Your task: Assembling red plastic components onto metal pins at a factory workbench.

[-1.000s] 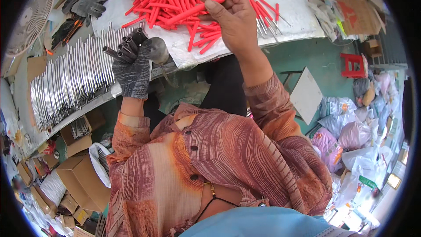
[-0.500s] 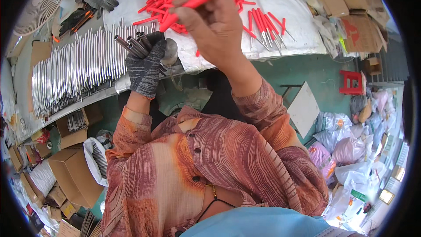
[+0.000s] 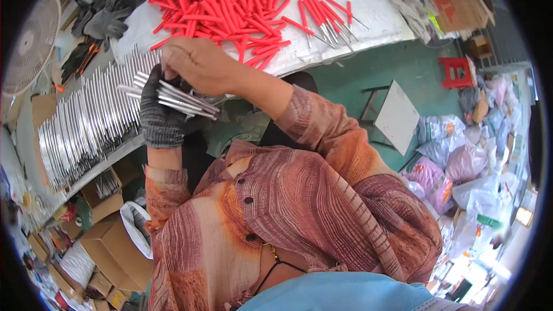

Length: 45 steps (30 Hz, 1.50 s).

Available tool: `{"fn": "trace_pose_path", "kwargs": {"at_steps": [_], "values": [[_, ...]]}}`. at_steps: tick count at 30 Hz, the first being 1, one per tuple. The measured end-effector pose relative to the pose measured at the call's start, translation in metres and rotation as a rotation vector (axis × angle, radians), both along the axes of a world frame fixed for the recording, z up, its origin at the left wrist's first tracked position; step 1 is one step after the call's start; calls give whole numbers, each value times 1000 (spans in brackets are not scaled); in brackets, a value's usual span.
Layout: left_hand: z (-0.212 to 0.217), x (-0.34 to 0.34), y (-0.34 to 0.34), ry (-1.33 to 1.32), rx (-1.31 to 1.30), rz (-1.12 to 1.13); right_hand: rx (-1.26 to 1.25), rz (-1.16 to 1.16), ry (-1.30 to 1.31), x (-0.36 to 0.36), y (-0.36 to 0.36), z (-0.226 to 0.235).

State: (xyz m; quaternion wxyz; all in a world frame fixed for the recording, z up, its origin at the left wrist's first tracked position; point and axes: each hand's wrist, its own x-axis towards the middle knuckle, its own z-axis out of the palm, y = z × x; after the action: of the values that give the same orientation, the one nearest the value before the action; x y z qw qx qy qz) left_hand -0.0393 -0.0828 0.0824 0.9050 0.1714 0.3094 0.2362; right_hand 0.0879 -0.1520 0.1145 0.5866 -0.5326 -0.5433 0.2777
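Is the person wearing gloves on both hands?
No: only the left hand has a dark glove, while the right hand is bare above the metal rods.

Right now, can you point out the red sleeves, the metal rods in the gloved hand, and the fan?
red sleeves point(image 3: 230, 6), head view, middle of the heap.
metal rods point(image 3: 178, 99), head view, mid-length of the bundle.
fan point(image 3: 31, 46), head view, centre of its grille.

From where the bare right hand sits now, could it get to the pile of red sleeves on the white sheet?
Probably yes. The right hand is at the metal rods held in the gloved left hand, and the red sleeves lie just beyond it with nothing in between.
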Motion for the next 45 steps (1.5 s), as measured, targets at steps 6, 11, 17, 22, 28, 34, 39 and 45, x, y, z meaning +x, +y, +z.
{"fn": "trace_pose_path", "kwargs": {"at_steps": [6, 11, 17, 22, 28, 34, 39, 45], "values": [[-21, -14, 11, 75, 175, 183, 333, -370, -130, 19, 9, -11], [-20, -26, 12, 100, 287, 229, -307, -1076, -322, 161, -40, -34], [-21, -29, 26, 83, 350, 333, -154, -983, -1171, 209, -92, -147], [-17, -22, 33, 91, 382, 382, -585, -511, -705, 189, -63, -138], [1, 4, 7, 334, 817, 500, -402, -710, -684, 181, -74, -102], [-9, 6, 0, 323, 957, 269, 141, -222, 745, 67, -32, -6], [-1, 13, -21, 412, 902, 90, 269, -164, 880, 31, -21, 12], [0, 11, -18, 437, 871, 33, 335, -139, 774, 19, -16, 13]]}}
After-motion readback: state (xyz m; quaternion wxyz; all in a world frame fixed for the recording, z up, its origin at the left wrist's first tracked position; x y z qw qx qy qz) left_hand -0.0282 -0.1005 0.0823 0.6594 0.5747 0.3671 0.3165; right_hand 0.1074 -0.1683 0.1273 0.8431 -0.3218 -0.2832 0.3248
